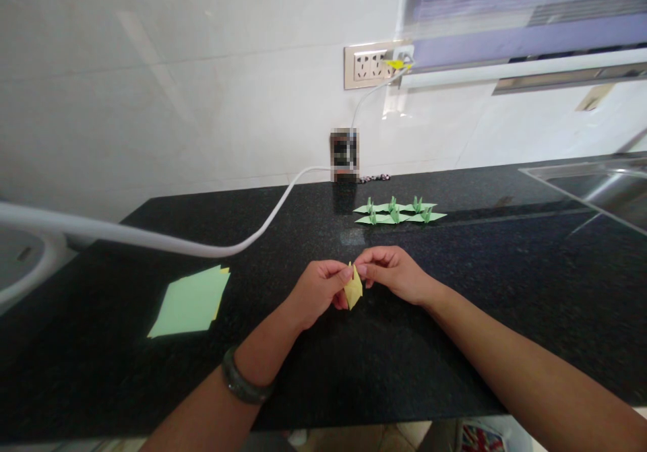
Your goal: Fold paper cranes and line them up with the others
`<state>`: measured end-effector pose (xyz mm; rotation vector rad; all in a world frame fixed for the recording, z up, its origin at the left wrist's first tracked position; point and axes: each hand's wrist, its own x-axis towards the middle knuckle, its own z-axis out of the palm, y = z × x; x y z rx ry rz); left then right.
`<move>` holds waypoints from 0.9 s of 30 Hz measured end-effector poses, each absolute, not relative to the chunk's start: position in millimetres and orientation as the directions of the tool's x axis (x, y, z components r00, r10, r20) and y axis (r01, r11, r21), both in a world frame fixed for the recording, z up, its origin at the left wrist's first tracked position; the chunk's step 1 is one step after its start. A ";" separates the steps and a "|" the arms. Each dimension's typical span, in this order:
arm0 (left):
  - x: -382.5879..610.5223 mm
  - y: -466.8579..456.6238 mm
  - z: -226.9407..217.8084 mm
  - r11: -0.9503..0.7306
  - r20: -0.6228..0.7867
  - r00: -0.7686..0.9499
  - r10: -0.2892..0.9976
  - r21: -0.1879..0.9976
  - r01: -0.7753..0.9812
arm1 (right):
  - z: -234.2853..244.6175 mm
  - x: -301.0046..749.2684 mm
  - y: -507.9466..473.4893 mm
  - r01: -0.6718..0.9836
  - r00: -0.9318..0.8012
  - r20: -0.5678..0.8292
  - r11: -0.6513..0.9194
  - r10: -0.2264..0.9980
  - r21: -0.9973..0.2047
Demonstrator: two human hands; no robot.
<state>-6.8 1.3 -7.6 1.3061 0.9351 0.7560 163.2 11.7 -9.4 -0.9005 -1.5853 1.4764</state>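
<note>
A small folded piece of yellow origami paper (354,293), with two narrow points at its top, is held up over the dark countertop. My left hand (323,286) pinches it from the left side, thumb in front and fingers partly behind. From the other side my right hand (391,271) has thumb and forefinger closed on its upper right point. Beyond my hands stand several green paper cranes (395,215), set in two rows with their wings spread. Left of my hands lies a stack of paper sheets (189,304), light green on top with yellow edges showing.
A white cable (237,244) arches across the left of the countertop (404,371). It leads towards a pixelated object (344,155) leaning on the wall, near a wall socket (371,66) with a plug. A metal sink (601,192) is set in at the right.
</note>
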 end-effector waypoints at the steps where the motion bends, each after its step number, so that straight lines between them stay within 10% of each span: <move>1: -6.9 1.4 -7.9 0.131 -0.140 0.450 0.882 0.990 0.052 | -9.4 163.4 11.7 -0.007 -0.448 0.072 0.077 0.891 -0.997; 27: -6.2 0.1 -3.7 0.140 -0.159 0.475 0.866 0.987 0.075 | -15.9 164.6 9.8 -0.005 -0.531 0.199 0.231 0.824 -0.973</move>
